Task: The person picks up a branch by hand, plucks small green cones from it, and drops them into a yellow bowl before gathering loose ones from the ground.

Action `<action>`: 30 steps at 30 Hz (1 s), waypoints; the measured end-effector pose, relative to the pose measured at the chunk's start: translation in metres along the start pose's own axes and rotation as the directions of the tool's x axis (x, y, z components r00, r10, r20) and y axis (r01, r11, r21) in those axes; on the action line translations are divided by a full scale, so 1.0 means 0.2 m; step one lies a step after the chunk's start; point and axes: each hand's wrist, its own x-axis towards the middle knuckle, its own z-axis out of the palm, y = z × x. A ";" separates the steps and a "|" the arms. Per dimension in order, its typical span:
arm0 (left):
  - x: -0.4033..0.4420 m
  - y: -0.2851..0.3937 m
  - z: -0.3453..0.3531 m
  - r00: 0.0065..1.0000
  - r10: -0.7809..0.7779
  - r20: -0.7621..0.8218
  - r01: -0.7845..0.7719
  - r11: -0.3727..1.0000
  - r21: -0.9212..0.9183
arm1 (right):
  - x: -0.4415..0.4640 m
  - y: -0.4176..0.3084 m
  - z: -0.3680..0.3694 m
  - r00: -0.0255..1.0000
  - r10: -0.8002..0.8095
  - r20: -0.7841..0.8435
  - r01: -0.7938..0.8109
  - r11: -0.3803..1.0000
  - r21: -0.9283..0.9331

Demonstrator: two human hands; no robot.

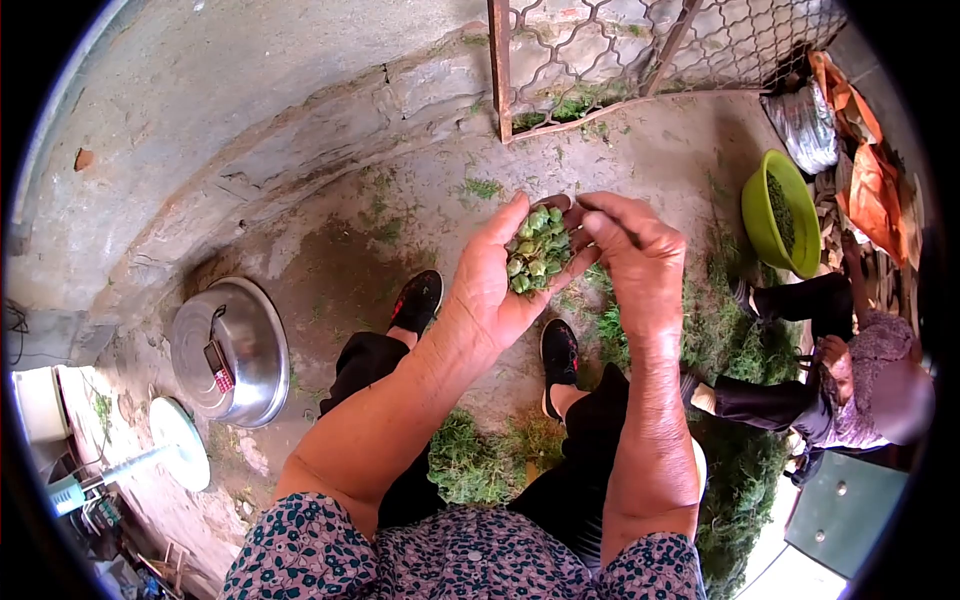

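Several small green pods or seed heads [537, 248] lie heaped in my left hand [492, 285], which is cupped palm up in front of me. My right hand [640, 250] is close beside it on the right, its thumb and fingers bent together near the edge of the heap. What the right fingertips hold, if anything, is too small to tell. Cut green plants [470, 465] lie on the ground between my legs.
An upturned metal basin [250, 350] with a phone on it is at the left, near a fan [180, 445]. At the right are a green tub [765, 215], more cut plants [740, 470] and a seated person [860, 385]. A metal gate [590, 60] stands ahead.
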 end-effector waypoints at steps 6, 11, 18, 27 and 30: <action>-0.01 -0.01 0.01 0.995 0.008 -0.104 -0.003 0.999 0.050 | -0.01 0.02 0.01 0.995 -0.028 0.097 0.048 0.977 -0.208; 0.01 -0.02 -0.02 0.996 -0.011 -0.094 0.012 1.000 0.014 | 0.00 -0.02 0.01 0.994 0.076 0.082 -0.074 0.997 -0.030; 0.03 0.00 -0.02 1.000 -0.017 0.004 0.017 0.997 -0.071 | 0.02 -0.08 -0.05 0.933 0.347 0.100 -0.330 0.708 0.624; 0.01 -0.03 0.00 0.986 0.013 -0.165 0.003 0.995 0.098 | -0.03 -0.02 0.07 0.986 -0.127 0.106 0.154 0.938 -0.311; 0.01 -0.04 0.00 0.983 0.010 -0.183 0.006 0.996 0.085 | -0.02 0.00 0.05 0.986 -0.124 0.115 0.154 0.939 -0.308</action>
